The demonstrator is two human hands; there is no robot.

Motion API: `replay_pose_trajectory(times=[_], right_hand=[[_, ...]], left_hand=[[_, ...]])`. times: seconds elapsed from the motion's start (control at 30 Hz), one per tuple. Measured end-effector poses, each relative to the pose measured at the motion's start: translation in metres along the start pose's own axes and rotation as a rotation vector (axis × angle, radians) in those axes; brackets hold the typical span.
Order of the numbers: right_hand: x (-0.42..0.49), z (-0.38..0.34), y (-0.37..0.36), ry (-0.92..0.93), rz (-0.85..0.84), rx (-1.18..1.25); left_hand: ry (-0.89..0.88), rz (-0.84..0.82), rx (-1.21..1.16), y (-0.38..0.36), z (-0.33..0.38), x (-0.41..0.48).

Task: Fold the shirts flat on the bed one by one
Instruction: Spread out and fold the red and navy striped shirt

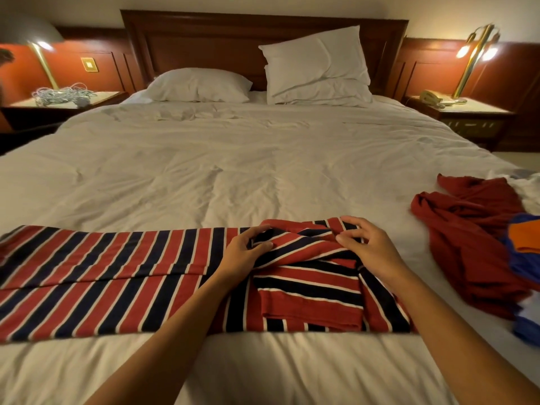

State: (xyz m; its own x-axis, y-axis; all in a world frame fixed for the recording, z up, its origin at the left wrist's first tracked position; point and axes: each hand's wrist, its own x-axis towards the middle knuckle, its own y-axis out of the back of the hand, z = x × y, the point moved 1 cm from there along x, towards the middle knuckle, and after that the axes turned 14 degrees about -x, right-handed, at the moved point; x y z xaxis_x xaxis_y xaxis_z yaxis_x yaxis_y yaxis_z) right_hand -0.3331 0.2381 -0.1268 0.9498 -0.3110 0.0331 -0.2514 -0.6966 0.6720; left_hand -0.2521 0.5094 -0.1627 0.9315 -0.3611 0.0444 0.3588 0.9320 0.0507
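Note:
A red, navy and white striped shirt point(102, 273) lies across the near part of the white bed point(248, 171), its body stretched flat to the left and its sleeves folded over at the right end. My left hand point(244, 252) pinches a fold of the striped cloth near the collar. My right hand point(365, 244) rests at the far right corner of the same bunched part, thumb and fingers curled onto the fabric. A crumpled plain red shirt point(473, 235) lies to the right, partly under blue and orange clothing point(526, 247).
Two white pillows point(315, 68) lean on the wooden headboard. Nightstands stand on both sides, the left one with a tangle of cable point(61, 96), the right one with a telephone point(435, 97) and a brass lamp point(476, 54). Wrinkled white duvet spreads beyond the shirt.

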Motion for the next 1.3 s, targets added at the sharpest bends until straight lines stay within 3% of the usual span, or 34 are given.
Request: replay_pose_trajectory(times=[0.23, 0.57, 0.77, 1.0, 1.13, 1.3], right_hand=[[0.026, -0.027, -0.012, -0.201, -0.012, -0.236], [0.014, -0.029, -0.009, 0.029, -0.112, -0.340], [-0.003, -0.015, 0.010, 0.001, -0.168, -0.278], [0.014, -0.034, -0.018, 0.060, 0.017, -0.231], [0.006, -0.028, -0.024, 0.107, 0.178, -0.294], [-0.003, -0.010, -0.026, -0.017, 0.067, -0.765]], left_hand=[[0.016, 0.000, -0.005, -0.002, 0.003, 0.000], [0.004, 0.003, -0.042, -0.001, 0.001, -0.003], [0.010, -0.048, -0.070, -0.004, 0.001, -0.005], [-0.056, -0.002, -0.059, -0.005, 0.003, -0.008], [-0.141, -0.013, 0.224, -0.007, 0.000, -0.007], [-0.113, -0.040, 0.863, -0.013, -0.009, -0.008]])
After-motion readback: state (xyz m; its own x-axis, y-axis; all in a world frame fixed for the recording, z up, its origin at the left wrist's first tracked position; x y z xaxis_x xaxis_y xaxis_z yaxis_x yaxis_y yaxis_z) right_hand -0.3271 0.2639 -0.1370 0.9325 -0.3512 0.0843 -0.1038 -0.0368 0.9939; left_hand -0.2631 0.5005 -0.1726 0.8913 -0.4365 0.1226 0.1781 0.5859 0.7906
